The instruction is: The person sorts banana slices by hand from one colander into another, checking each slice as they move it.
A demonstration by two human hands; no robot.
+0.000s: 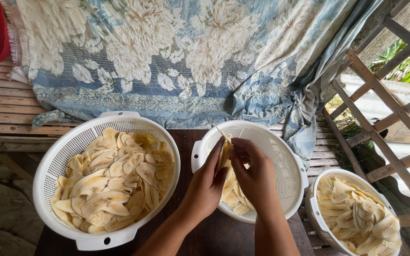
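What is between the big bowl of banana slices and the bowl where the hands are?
Only a bare strip of dark table separates the large colander from the middle colander, in the head view.

Both forearms are bare, no sleeves reaching them; left hand and right hand wear no gloves or rings.

three white colanders, two hands, one floral cloth

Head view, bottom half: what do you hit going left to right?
Large white perforated plastic colander full of pale banana slices → left hand → right hand, both holding a stack of slices over the middle white colander → smaller white colander of slices at the right edge.
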